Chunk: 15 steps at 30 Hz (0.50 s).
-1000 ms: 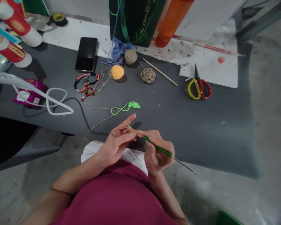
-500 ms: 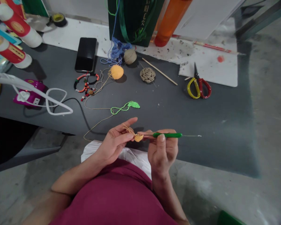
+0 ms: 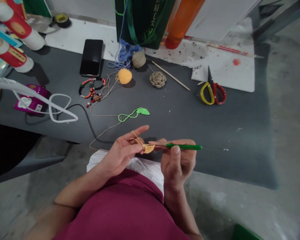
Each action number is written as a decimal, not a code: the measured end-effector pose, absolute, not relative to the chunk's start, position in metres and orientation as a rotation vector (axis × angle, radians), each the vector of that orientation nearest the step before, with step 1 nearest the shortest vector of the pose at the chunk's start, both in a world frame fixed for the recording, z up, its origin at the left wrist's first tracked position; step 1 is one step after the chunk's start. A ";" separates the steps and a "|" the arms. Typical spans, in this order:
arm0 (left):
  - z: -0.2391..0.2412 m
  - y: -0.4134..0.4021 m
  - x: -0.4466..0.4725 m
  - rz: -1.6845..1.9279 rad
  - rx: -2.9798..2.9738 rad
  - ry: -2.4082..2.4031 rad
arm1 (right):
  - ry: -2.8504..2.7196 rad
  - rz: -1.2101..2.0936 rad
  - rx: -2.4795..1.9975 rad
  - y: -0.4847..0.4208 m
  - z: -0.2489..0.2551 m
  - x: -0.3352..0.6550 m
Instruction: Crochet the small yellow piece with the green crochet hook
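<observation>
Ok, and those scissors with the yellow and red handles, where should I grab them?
Grab the scissors by the yellow loop and red loop, coming from the table's near side. The loops face that way and the pointy blades aim away, so fingers stay off them.

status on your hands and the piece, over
Left hand pinching small orange crochet piece. Right hand gripping green-handled crochet hook, tip pointing away. Tan yarn trailing over dark tabletop.
</observation>
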<state>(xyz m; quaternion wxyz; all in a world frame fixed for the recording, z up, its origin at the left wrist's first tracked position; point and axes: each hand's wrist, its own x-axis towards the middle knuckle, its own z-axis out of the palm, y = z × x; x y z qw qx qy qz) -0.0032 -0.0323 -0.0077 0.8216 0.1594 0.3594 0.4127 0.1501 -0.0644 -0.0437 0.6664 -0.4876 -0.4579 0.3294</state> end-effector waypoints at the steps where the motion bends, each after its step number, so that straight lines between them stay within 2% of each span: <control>1: -0.008 -0.032 -0.004 0.877 0.332 0.755 | -1.025 0.778 -1.064 -0.062 -0.042 0.149; 4: -0.009 -0.032 -0.005 0.879 0.334 0.753 | -1.013 0.846 -0.983 -0.056 -0.038 0.146; 15: -0.011 -0.035 -0.004 0.899 0.506 0.751 | -1.031 0.768 -0.968 -0.050 -0.035 0.142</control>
